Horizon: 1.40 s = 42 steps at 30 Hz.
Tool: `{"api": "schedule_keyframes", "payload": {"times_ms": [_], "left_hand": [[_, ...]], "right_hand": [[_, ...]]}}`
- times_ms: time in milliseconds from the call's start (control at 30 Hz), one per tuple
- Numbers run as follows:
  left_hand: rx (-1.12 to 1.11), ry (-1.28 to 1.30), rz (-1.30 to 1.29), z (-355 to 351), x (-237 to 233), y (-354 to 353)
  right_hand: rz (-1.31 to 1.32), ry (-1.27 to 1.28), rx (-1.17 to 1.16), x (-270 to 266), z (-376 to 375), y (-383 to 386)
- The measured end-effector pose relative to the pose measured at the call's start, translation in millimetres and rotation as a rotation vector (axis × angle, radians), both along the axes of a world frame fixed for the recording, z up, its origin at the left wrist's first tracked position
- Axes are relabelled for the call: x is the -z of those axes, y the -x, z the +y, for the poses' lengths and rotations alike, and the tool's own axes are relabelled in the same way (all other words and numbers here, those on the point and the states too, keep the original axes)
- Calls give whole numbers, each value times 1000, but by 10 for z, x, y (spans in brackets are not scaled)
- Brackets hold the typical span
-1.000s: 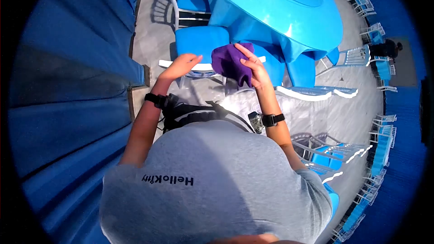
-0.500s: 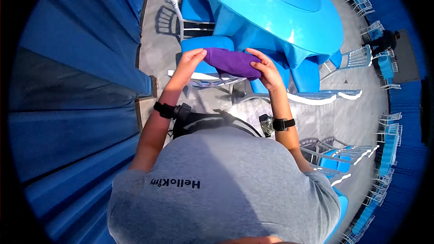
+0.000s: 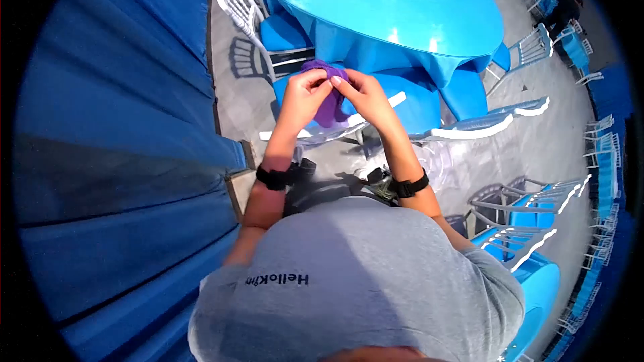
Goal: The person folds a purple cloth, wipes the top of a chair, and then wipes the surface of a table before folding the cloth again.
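A purple cloth hangs bunched between my two hands, above the back of a white chair. My left hand is closed on its left side, fingertips pinching the upper part. From the other side my right hand grips the same cloth, its thumb meeting the left fingertips. The lower end of the cloth droops below the fingers. Part of the cloth is hidden behind both hands. Just beyond it is the blue seat of a chair.
A round table with a shiny light-blue cover stands ahead, chairs around it. Blue curtains line the left side. More chairs stand at the right, and a person in dark clothes is far off at the upper right.
My hands have come together, and the cloth, stretched sideways between them before, is now gathered and hanging down. The view has shifted slightly.
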State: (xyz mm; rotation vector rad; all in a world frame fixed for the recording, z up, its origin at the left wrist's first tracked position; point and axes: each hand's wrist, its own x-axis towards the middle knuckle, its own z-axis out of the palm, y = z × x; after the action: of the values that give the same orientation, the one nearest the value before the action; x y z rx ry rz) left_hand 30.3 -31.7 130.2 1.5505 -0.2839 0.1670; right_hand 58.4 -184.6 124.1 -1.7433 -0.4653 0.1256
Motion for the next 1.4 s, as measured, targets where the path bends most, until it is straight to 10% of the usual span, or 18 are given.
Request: {"api": "schedule_keyframes", "payload": {"times_ms": [267, 467, 900, 1400], "left_hand": [[-34, 338, 210, 3, 60, 107], [-385, 499, 50, 367, 140, 71], [-459, 577, -4, 538, 82, 316], [-844, -773, -289, 846, 365, 270]], "right_hand": [[-48, 159, 26, -34, -196, 4], [259, -576, 265, 100, -575, -215], [181, -621, 486, 205, -1158, -242], [-98, -673, 463, 155, -1216, -107]]}}
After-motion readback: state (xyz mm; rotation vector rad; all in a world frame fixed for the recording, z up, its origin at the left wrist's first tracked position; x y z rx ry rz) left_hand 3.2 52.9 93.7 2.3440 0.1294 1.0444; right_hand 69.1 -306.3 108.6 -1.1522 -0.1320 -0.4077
